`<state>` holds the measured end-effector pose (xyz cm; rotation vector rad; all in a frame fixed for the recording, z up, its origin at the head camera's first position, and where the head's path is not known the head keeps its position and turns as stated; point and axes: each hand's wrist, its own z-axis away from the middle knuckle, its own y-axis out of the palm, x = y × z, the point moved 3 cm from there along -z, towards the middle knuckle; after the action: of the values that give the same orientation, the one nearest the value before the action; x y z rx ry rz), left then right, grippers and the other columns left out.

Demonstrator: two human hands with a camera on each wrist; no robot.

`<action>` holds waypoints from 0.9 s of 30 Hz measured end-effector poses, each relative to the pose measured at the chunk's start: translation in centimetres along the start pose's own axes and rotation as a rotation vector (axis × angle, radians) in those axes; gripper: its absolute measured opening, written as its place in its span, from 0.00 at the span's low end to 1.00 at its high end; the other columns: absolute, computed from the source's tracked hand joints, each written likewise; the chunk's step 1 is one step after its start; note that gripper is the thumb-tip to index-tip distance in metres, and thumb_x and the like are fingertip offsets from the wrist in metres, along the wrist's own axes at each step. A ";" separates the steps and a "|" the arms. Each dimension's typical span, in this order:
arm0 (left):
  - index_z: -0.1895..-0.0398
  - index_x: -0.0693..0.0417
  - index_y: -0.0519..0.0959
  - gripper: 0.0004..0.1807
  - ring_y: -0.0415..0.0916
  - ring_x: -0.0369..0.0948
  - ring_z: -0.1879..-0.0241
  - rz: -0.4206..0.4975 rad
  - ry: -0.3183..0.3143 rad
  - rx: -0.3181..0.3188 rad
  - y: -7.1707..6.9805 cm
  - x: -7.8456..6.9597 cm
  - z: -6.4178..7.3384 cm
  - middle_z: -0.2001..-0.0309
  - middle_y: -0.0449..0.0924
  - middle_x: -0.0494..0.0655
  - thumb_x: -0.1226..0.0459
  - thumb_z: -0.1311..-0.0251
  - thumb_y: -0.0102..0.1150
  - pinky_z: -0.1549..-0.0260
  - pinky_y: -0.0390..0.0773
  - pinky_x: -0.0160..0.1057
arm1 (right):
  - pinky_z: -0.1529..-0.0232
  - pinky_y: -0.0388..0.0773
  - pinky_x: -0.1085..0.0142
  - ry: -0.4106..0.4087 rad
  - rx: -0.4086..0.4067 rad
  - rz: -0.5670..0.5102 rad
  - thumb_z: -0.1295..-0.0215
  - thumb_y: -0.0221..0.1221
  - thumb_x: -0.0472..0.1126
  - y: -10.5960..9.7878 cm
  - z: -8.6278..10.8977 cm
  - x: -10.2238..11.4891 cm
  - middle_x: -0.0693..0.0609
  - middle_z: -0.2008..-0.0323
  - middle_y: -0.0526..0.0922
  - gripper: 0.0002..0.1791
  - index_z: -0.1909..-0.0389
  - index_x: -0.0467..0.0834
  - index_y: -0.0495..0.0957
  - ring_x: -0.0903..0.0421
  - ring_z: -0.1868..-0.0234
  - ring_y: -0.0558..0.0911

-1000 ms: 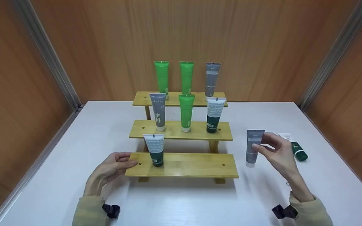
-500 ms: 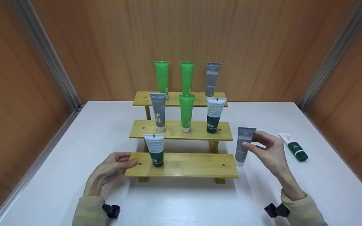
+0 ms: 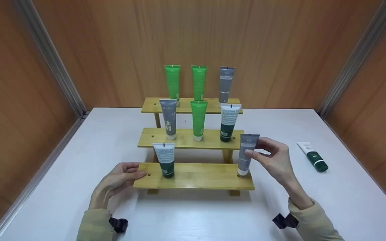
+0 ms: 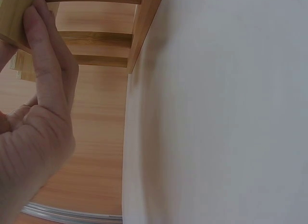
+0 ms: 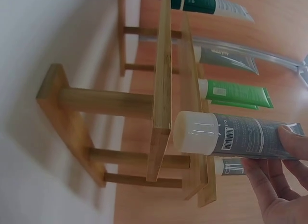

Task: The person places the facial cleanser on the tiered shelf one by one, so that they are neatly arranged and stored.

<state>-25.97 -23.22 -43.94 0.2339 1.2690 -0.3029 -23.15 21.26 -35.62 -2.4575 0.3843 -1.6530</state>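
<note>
My right hand (image 3: 275, 159) pinches a grey squeeze tube (image 3: 247, 152) between thumb and fingers, white cap down. The tube is at the right end of the bottom tier of a three-tier wooden display stand (image 3: 203, 180). In the right wrist view its cap (image 5: 195, 132) is close to the board's edge; whether they touch I cannot tell. My left hand (image 3: 121, 179) grips the bottom tier's left end, thumb on top; the left wrist view has its fingers (image 4: 45, 72) against the board. A white-and-dark-green tube (image 3: 165, 160) stands upright near the left of that tier.
On the middle tier stand a grey tube (image 3: 169, 118), a green tube (image 3: 198, 120) and a white-and-dark-green tube (image 3: 229, 122). Two green tubes and a grey one (image 3: 226, 83) stand on top. Another white-and-dark-green tube (image 3: 313, 157) lies on the white table at right. Wooden walls enclose the table.
My right hand has carried the grey tube leftward from beside the stand to the right end of the bottom tier. My left hand has stayed on the stand.
</note>
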 end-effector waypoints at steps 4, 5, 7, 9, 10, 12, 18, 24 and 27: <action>0.30 0.78 0.55 0.42 0.84 0.36 0.53 0.002 0.002 0.000 0.0 0.1 0.0 0.50 0.82 0.48 0.63 0.37 0.67 0.50 0.85 0.32 | 0.53 0.86 0.71 -0.030 0.015 -0.019 0.44 0.70 0.27 0.9 -0.2 0.3 0.59 0.59 0.85 0.20 0.49 0.34 0.83 0.61 0.57 0.85; 0.30 0.78 0.55 0.42 0.84 0.36 0.53 0.000 0.002 0.000 0.0 0.1 0.0 0.50 0.82 0.48 0.63 0.37 0.67 0.50 0.85 0.32 | 0.53 0.87 0.71 -0.034 0.018 -0.028 0.45 0.70 0.27 1.1 -0.3 0.3 0.57 0.59 0.85 0.20 0.49 0.34 0.83 0.61 0.57 0.85; 0.30 0.78 0.56 0.43 0.84 0.36 0.53 -0.003 0.000 -0.002 0.0 0.1 0.0 0.49 0.82 0.49 0.63 0.37 0.67 0.49 0.85 0.32 | 0.54 0.87 0.70 -0.038 0.022 -0.042 0.45 0.70 0.26 1.5 -0.4 0.5 0.52 0.58 0.86 0.20 0.50 0.34 0.83 0.61 0.57 0.85; 0.29 0.78 0.55 0.43 0.84 0.36 0.52 -0.006 -0.001 -0.004 0.0 0.1 0.0 0.48 0.82 0.50 0.62 0.37 0.67 0.49 0.85 0.32 | 0.54 0.87 0.71 -0.038 0.028 -0.052 0.45 0.70 0.26 2.0 -0.5 0.6 0.48 0.57 0.86 0.20 0.50 0.34 0.83 0.61 0.57 0.85; 0.29 0.78 0.55 0.43 0.84 0.36 0.52 -0.008 -0.002 -0.005 -0.1 0.1 0.0 0.48 0.82 0.50 0.62 0.37 0.67 0.49 0.85 0.32 | 0.54 0.87 0.71 -0.038 0.031 -0.052 0.45 0.71 0.26 2.2 -0.5 0.7 0.46 0.56 0.86 0.20 0.50 0.34 0.83 0.61 0.57 0.85; 0.29 0.78 0.55 0.43 0.84 0.36 0.52 -0.011 -0.003 -0.009 -0.1 0.1 0.0 0.47 0.82 0.51 0.62 0.37 0.67 0.49 0.85 0.32 | 0.54 0.86 0.71 -0.034 0.039 -0.056 0.45 0.71 0.27 2.6 -0.6 0.8 0.42 0.55 0.86 0.20 0.50 0.34 0.83 0.61 0.57 0.85; 0.29 0.77 0.55 0.43 0.84 0.36 0.52 -0.010 -0.005 -0.013 0.0 0.2 -0.1 0.47 0.81 0.51 0.63 0.38 0.67 0.49 0.85 0.32 | 0.54 0.87 0.69 -0.032 0.061 -0.056 0.44 0.71 0.28 3.7 -0.9 1.0 0.40 0.55 0.86 0.19 0.50 0.35 0.84 0.61 0.57 0.85; 0.29 0.78 0.55 0.43 0.84 0.36 0.53 0.000 -0.002 0.006 0.0 0.0 0.0 0.49 0.83 0.49 0.63 0.37 0.67 0.49 0.85 0.33 | 0.53 0.88 0.65 -0.050 0.071 -0.044 0.44 0.71 0.29 4.8 -1.2 1.2 0.40 0.57 0.87 0.18 0.51 0.35 0.84 0.61 0.58 0.86; 0.29 0.78 0.55 0.43 0.84 0.36 0.53 -0.006 -0.003 0.006 0.0 0.0 0.0 0.49 0.83 0.49 0.63 0.37 0.67 0.49 0.85 0.33 | 0.52 0.88 0.62 -0.043 0.073 -0.051 0.45 0.71 0.29 5.3 -1.2 1.2 0.40 0.56 0.87 0.19 0.50 0.35 0.84 0.61 0.57 0.86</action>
<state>-25.95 -23.25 -43.91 0.2347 1.2663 -0.3125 -24.51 15.86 -35.52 -2.4639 0.2526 -1.6008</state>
